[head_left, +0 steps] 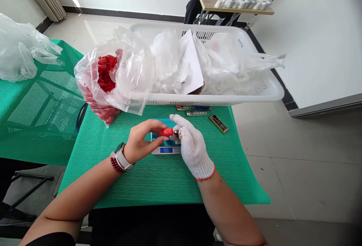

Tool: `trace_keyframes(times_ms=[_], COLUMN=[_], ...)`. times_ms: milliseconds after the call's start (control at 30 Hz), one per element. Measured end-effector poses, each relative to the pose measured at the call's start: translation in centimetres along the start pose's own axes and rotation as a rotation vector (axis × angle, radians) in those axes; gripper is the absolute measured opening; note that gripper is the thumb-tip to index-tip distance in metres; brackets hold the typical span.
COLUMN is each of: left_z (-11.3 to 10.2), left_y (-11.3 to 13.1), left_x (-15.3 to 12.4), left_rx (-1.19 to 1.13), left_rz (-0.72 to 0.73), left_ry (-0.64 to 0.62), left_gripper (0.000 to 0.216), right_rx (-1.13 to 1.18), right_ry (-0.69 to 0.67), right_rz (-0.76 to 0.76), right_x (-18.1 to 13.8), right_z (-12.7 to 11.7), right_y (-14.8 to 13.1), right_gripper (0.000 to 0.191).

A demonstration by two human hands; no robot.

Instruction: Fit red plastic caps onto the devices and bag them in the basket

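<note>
Between the thumb and fingers of my bare left hand (pixel 144 138) is a red plastic cap (pixel 166 132), its open end turned to the right. My right hand (pixel 195 148), in a white knitted glove, is closed around a small dark metallic piece (pixel 176 132) whose rounded tip points at the cap. Cap and piece lie very close together; I cannot tell whether they touch. Both hands are above a small digital scale (pixel 166 150) with a lit blue display, partly hidden by them. A clear bag of red caps (pixel 106 72) stands beyond my left hand.
A white plastic basket (pixel 254 95) with plastic bags and a white carton flap (pixel 192 65) spans the far table edge. Cutter-like tools (pixel 196 113) and a black-and-yellow box (pixel 218 124) lie to the right. Behind, a gloved person sits at a table (pixel 210 5) with several white parts.
</note>
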State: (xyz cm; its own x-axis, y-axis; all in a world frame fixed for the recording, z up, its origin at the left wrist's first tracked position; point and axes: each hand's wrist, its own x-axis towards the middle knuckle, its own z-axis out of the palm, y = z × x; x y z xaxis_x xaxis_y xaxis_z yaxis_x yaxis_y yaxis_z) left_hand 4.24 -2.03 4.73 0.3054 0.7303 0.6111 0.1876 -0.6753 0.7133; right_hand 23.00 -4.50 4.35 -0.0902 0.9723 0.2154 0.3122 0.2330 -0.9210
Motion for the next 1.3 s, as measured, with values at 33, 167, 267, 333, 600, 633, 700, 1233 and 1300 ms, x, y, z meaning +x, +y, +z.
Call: trace_keyframes(times_ms=[33,167,267,333,600,633,700,1233,1300], left_z=[0.02,0.04,-0.01,-0.02,0.64,0.67,0.6,0.82,0.74], left_y=[-0.02,-0.08,-0.09,-0.06,0.06,0.09,0.13,-0.32,-0.4], left_x=[0.03,0.14,0.13,0.06,-0.58,-0.59,-0.5,-0.55,-0.49], left_rx=[0.012,0.069,0.064,0.046,-0.206,-0.217,-0.157,-0.224,-0.137], left_rz=[0.002,0.015,0.035,0.052,-0.17,-0.184,-0.16,-0.211,-0.204], left_ry=[0.013,0.018,-0.021,-0.034,0.02,0.017,0.0,0.116,0.123], left_gripper=[0.02,0.018,0.02,0.021,0.023,0.025,0.032,0.025,0.024], right_rx=[-0.009,-0.012,-0.01,-0.022,0.027,0.028,0.034,0.072,0.09], right_ry=[-0.001,0.011,0.025,0.036,0.009,0.01,0.016,-0.008,-0.003], right_rz=[-0.005,-0.011,-0.007,0.007,0.0,-0.003,-0.004,0.037,0.034], right_x=[-0.01,-0.14,-0.2,-0.2,-0.14,-0.14,-0.14,-0.2,-0.28], right_z=[-0.01,-0.11,-0.22,-0.24,-0.11,-0.11,-0.13,-0.04,0.0], right_y=[-0.06,0.04,0.35,0.48,0.3,0.31,0.36,0.45,0.55], right_gripper=[0.048,0.047,0.047,0.047,0.046,0.046,0.046,0.045,0.045])
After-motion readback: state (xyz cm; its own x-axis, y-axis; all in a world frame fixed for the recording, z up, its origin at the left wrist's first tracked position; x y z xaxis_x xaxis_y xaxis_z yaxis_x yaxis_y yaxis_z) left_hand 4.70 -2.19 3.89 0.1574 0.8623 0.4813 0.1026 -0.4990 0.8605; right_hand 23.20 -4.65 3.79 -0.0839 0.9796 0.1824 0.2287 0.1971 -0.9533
